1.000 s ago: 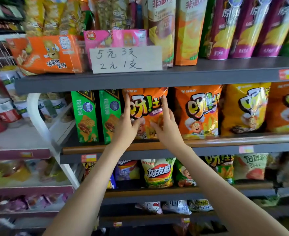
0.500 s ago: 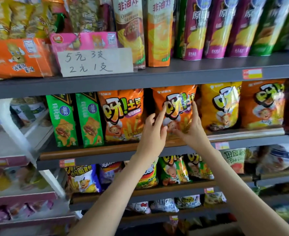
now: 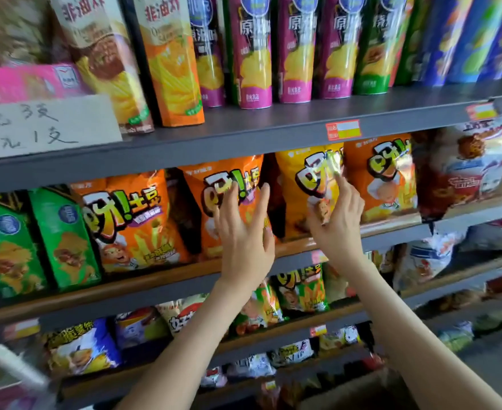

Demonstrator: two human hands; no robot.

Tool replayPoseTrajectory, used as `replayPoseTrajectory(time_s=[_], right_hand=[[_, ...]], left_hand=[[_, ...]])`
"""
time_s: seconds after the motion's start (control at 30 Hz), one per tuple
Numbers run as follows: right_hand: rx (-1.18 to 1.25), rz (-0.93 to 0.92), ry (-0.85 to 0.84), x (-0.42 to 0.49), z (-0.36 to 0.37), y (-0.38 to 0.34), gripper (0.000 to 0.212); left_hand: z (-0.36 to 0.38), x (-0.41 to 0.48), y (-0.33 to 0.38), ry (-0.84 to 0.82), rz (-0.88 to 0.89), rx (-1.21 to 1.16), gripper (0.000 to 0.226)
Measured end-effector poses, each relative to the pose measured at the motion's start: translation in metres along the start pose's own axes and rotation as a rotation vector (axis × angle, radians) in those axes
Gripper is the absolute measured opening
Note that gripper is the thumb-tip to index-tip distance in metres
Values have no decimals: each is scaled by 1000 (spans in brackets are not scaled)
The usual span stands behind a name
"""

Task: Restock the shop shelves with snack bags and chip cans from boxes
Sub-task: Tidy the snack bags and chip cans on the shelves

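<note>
Left hand (image 3: 243, 241): fingers straight and spread, flat against the front of the orange snack bag (image 3: 198, 214); no grip.
Right hand (image 3: 337, 223): fingers straight, pointing up, touching the yellow snack bag (image 3: 294, 208); no grip visible.
Hands: near each other, apart.
Bags: both upright on the middle shelf (image 3: 155, 281), yellow just right of orange, more orange bags on either side.
Upper shelf (image 3: 243, 130): chip cans (image 3: 255, 54) upright in a row.
Far left, middle shelf: green boxes (image 3: 63, 235).
Upper left: handwritten paper sign (image 3: 42, 125).
</note>
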State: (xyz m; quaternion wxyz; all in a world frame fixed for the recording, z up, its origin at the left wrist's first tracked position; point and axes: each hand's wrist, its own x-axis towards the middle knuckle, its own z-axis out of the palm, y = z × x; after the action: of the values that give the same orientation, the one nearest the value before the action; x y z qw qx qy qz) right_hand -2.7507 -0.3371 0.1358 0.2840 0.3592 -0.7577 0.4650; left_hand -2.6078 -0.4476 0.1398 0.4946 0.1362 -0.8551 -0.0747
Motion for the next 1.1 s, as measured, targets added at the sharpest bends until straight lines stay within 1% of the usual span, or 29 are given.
replayPoseTrajectory(time_s=[0.03, 0.07, 0.1, 0.2, 0.27, 0.33, 0.4, 0.43, 0.5, 0.53, 0.57, 0.63, 0.7, 0.73, 0.77, 0.8, 0.87, 0.9, 0.97, 1.1], right_hand=[[12, 33, 0, 5, -3, 13, 75], [63, 63, -47, 11, -7, 24, 78], [138, 86, -130, 15, -10, 34, 84], [303, 106, -363, 25, -14, 54, 99], [312, 64, -423, 27, -13, 60, 101], [210, 34, -410, 27, -10, 61, 101], [72, 30, -389, 24, -7, 57, 102], [45, 13, -398, 21, -7, 57, 103], [86, -52, -419, 20, -14, 62, 100], [136, -90, -406, 23, -22, 68, 93], [170, -127, -369, 27, -31, 76, 84], [154, -162, -189, 36, -50, 95, 71], [70, -58, -15, 43, -64, 118, 73], [17, 22, 8, 46, -68, 129, 79], [-26, 91, -21, 48, -70, 139, 86], [-52, 145, -87, 50, -71, 148, 95], [-66, 226, -245, 53, -71, 162, 109], [-70, 238, -294, 55, -70, 166, 112], [-97, 214, -301, 57, -68, 164, 110], [-163, 196, -243, 53, -62, 153, 106]], left_hand=[[8, 2, 11, 5, 35, 10, 73], [17, 5, 23, 1, 48, 27, 70], [28, 8, 35, -13, 32, 37, 69], [57, 21, 60, -93, -102, 18, 66], [70, 29, 70, -204, -207, 17, 62], [76, 35, 76, -299, -296, 17, 62], [78, 39, 76, -353, -349, 28, 65], [77, 40, 75, -377, -365, 36, 66], [76, 42, 70, -413, -382, 54, 71], [77, 42, 67, -421, -384, 62, 77], [77, 43, 63, -420, -390, 57, 85], [78, 45, 60, -428, -402, 30, 97], [79, 46, 65, -442, -410, 26, 99], [81, 45, 68, -441, -407, 24, 96], [83, 43, 71, -432, -396, 5, 92], [85, 41, 73, -424, -385, -28, 89], [88, 38, 73, -420, -388, -78, 95], [90, 38, 72, -424, -387, -69, 99], [92, 41, 71, -433, -376, -25, 101], [89, 46, 57, -476, -314, 28, 99]])
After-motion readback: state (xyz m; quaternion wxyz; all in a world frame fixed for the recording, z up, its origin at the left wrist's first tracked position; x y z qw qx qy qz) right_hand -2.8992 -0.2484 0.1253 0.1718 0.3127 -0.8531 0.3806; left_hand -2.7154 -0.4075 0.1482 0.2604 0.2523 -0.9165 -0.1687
